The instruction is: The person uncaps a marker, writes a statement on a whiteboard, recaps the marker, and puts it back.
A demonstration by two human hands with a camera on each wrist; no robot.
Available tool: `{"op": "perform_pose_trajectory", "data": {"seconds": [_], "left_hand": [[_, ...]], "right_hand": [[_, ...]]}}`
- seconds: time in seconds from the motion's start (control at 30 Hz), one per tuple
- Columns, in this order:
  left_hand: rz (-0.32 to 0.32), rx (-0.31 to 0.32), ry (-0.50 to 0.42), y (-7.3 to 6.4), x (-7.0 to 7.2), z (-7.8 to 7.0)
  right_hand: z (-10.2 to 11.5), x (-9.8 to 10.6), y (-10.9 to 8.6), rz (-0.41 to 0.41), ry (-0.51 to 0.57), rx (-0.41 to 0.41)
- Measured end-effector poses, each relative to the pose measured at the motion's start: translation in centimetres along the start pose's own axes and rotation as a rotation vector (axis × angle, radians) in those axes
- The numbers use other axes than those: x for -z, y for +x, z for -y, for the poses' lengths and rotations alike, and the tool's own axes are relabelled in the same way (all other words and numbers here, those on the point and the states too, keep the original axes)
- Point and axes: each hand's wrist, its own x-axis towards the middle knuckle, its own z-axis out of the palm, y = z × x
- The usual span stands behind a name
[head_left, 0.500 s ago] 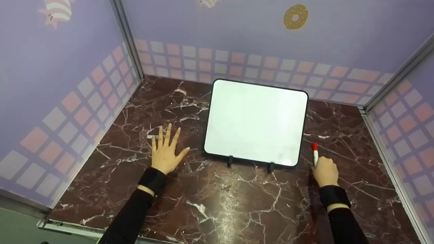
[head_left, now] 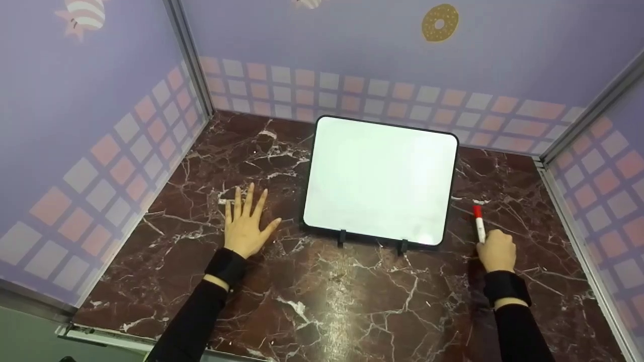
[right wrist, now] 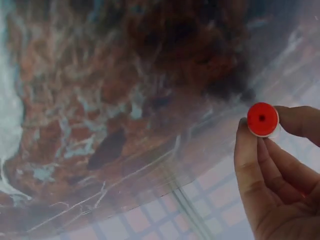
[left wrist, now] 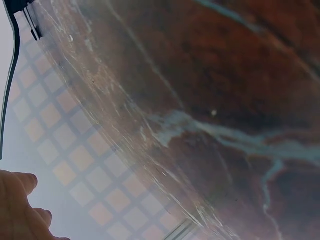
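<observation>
My right hand (head_left: pixel 497 251) grips a white marker (head_left: pixel 479 224) with a red cap, to the right of the whiteboard. In the right wrist view the marker's red end (right wrist: pixel 263 118) faces the camera, pinched between thumb and fingers. The whiteboard (head_left: pixel 380 181), blank with a black frame, leans on a stand with two small black feet (head_left: pixel 342 238). Left of the board, my left hand (head_left: pixel 245 229) lies flat with its fingers spread, holding nothing. Part of that hand (left wrist: pixel 20 210) shows at the lower left in the left wrist view.
A dark red marbled tabletop (head_left: pixel 342 301) lies under everything. Purple panels with pink and white squares (head_left: pixel 352 93) stand behind it and on both sides, joined by metal rails (head_left: pixel 188 60).
My right hand has moved slightly to the right and away from me, carrying the marker farther from the board. The left hand and the whiteboard have stayed in place.
</observation>
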Motion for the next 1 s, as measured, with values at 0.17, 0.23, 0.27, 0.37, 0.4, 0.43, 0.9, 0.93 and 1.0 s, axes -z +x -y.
{"op": "perform_pose_trajectory", "data": {"seconds": [0.17, 0.23, 0.27, 0.37, 0.4, 0.43, 0.9, 0.93, 1.0], "left_hand": [[-0.011, 0.006, -0.004, 0.0, 0.1, 0.3], [-0.019, 0.012, -0.003, -0.1, 0.1, 0.4], [-0.02, 0.014, -0.004, -0.1, 0.2, 0.4], [-0.011, 0.014, -0.009, -0.1, 0.3, 0.2], [-0.009, 0.012, -0.015, -0.1, 0.4, 0.0], [-0.006, 0.008, -0.021, -0.1, 0.4, -0.2], [0.035, -0.2, -0.031, -0.1, 0.3, -4.9], [0.046, -0.238, -0.038, -0.1, 0.3, -5.5], [0.058, -0.321, -0.064, -0.2, 0.2, -6.9]], "right_hand": [[1.7, 1.9, 0.3, -0.158, 0.056, 0.037], [3.1, 2.5, 0.2, -0.225, 0.087, 0.07], [3.8, 2.7, 0.1, -0.255, 0.103, 0.095], [6.2, 3.0, -0.2, -0.323, 0.143, 0.189], [7.0, 3.0, -0.3, -0.34, 0.151, 0.228], [7.8, 3.0, -0.5, -0.354, 0.155, 0.272], [15.8, -0.5, -5.1, -0.266, 0.066, 0.686], [16.1, -0.8, -5.5, -0.262, 0.062, 0.715], [16.6, -1.4, -6.1, -0.255, 0.054, 0.776]]}}
